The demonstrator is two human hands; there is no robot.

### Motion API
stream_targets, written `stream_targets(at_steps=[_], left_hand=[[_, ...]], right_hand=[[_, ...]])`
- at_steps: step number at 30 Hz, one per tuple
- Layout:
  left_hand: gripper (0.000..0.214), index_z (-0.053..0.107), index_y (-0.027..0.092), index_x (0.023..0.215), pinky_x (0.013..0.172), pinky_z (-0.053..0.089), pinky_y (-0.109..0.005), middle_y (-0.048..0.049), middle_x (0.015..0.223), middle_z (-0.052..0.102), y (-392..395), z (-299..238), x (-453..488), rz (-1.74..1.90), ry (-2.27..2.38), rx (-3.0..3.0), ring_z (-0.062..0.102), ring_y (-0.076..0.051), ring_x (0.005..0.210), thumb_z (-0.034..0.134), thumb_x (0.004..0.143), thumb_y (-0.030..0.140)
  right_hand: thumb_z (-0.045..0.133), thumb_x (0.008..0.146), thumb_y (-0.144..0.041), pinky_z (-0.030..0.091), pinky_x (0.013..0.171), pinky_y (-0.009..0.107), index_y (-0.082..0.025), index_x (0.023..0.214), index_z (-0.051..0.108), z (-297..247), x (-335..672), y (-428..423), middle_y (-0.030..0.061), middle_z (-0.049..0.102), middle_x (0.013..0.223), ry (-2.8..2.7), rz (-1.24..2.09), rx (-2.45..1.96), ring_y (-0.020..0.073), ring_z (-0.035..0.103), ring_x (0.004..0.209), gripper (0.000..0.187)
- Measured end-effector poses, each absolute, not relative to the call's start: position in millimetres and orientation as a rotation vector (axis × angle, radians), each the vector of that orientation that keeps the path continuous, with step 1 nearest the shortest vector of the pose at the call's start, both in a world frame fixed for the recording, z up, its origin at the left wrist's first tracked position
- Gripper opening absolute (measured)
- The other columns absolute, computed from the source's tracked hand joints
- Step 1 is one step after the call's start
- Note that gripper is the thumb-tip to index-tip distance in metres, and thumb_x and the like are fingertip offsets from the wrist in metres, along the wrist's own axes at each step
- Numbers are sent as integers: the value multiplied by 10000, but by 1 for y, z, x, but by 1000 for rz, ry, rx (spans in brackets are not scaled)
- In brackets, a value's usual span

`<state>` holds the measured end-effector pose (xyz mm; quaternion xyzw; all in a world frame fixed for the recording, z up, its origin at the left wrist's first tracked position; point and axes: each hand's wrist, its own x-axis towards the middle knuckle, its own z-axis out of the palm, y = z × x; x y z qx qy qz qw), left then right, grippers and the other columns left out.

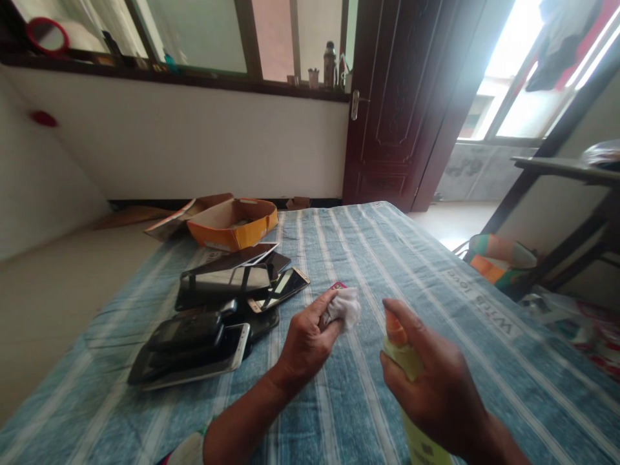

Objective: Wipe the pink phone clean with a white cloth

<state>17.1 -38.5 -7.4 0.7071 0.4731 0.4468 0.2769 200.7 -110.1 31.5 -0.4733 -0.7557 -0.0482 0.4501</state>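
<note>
In my left hand point(309, 342) a crumpled white cloth point(346, 309) is pinched between thumb and fingers. A small red edge of a phone point(339, 285) shows just behind the cloth; most of it is hidden. My right hand point(436, 374) is wrapped round a yellow-green spray bottle point(421, 433), its index finger on the orange spray head point(395, 329). The bottle stands tilted, to the right of the cloth and apart from it. Left of my hands lies a pile of phones and tablets, among them a gold-rimmed phone point(285, 289) and a black tablet point(225, 284).
An open orange cardboard box point(237, 231) sits behind the pile. Under everything is a blue striped cloth cover point(334, 239). A silver-edged tablet point(232, 361) and a black device point(186, 332) lie at the near left. A dark wooden door point(392, 97) stands beyond, with a shelf point(571, 171) at right.
</note>
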Motion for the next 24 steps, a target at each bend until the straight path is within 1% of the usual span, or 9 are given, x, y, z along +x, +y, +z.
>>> stream_targets(at_steps=[3,8,13,20,24], left_hand=[[463,617,137,1219,968,510,-300,-63,1142,708,-39,-5,17,1211,1266,1887,680,-202,1017,621,758,177],[459,618,177,1218,912,536,-278,-24,1093,722,-40,0,17,1250,1253,1869,697,-178,940,624,759,176],[451,607,183,1219,902,532,-265,-22,1098,716,-39,-1,15,1255,1267,1883,692,-172,943,616,768,165],[438,618,175,1199,899,527,-258,-27,1094,719,-37,-2,13,1266,1321,1938,685,-177,971,609,762,151],[442,618,167,1198,875,535,-249,-32,1079,726,-37,-3,12,1254,1343,1943,689,-179,961,615,756,156]], right_hand=[[504,772,-150,592,683,286,-126,1308,483,29,200,-108,87,720,936,-1874,-96,-1186,190,699,773,537],[487,759,-154,588,689,301,-150,1299,480,30,197,-106,65,717,920,-1870,-34,-1234,193,695,766,541],[480,756,-154,585,701,292,-182,1277,499,31,196,-106,43,713,889,-1851,20,-1270,185,690,755,522],[474,803,-187,589,762,334,-125,1359,449,24,200,-104,120,706,1057,-1811,-88,-1343,228,699,896,561],[485,783,-191,594,762,330,-122,1311,495,26,200,-104,114,715,1043,-1778,-88,-1371,229,707,882,533]])
